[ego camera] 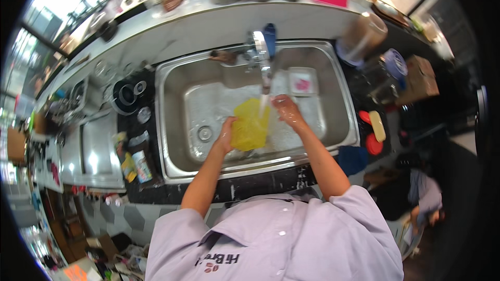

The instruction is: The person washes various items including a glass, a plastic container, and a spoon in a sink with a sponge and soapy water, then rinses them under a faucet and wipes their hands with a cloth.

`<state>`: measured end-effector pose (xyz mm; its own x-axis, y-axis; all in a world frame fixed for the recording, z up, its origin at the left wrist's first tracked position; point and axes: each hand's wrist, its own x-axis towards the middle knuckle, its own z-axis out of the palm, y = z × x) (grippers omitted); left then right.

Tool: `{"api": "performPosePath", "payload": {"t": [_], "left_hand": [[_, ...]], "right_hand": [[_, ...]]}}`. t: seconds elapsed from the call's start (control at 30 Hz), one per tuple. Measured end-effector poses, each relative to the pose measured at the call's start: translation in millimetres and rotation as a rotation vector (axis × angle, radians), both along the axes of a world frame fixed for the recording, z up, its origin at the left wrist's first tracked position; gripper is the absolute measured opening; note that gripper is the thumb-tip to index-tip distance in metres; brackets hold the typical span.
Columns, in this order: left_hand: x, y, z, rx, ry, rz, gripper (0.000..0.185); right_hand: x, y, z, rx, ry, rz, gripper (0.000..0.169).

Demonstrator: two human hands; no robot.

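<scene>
My left hand (225,134) grips the left side of a yellow plastic container (250,128), whose exact form is blurred. Water runs from the chrome faucet (261,48) onto the container, inside a stainless steel sink (332,125). Just right of the stream is my right hand (288,110), wet, with its fingers curled and apart from the container. Blur hides whether anything small lies in those fingers. A small white tray (311,93) with something pink in it rests on the sink floor at the upper right. The drain (204,133) shows at the left.
A blue cloth (352,160) hangs over the front right edge. Beside it lie a cream-coloured block (377,125) and red round items (374,144). Jars (361,37) and a cardboard box (418,80) stand right. Packets (141,167) lie left. Another person (427,195) is behind, at right.
</scene>
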<state>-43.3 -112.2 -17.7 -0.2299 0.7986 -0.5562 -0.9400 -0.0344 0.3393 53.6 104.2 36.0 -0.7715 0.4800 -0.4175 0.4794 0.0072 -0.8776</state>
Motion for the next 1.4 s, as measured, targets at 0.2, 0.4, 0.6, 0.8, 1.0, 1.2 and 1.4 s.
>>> {"api": "performPosePath", "payload": {"t": [0.2, 0.4, 0.6, 0.8, 1.0, 1.2, 1.4], "left_hand": [[2, 14, -5, 0.013, 0.721, -0.161, 0.069], [-20, 7, 23, 0.021, 1.067, -0.495, 0.085], [-48, -34, 31, -0.440, 1.368, -0.363, 0.071], [-67, -68, 62, -0.584, 1.152, -0.093, 0.061], [-59, -57, 95, -0.616, 1.415, -0.183, 0.060], [-47, -36, 100, -0.511, 1.664, -0.320, 0.065], [-41, -24, 105, -0.388, 1.802, -0.453, 0.080]], "right_hand": [[28, 6, 4, -0.094, -0.195, 0.346, 0.090], [6, -7, 1, 0.345, -0.049, 0.852, 0.091], [-7, -37, 21, 0.979, -0.273, 0.706, 0.091], [-7, -10, 16, 0.895, -0.266, 0.725, 0.084], [-5, -4, 34, 0.770, -0.305, 0.800, 0.083], [-1, -5, 27, 0.745, -0.197, 0.888, 0.087], [-8, -8, 19, 0.710, 0.089, 0.778, 0.081]]}}
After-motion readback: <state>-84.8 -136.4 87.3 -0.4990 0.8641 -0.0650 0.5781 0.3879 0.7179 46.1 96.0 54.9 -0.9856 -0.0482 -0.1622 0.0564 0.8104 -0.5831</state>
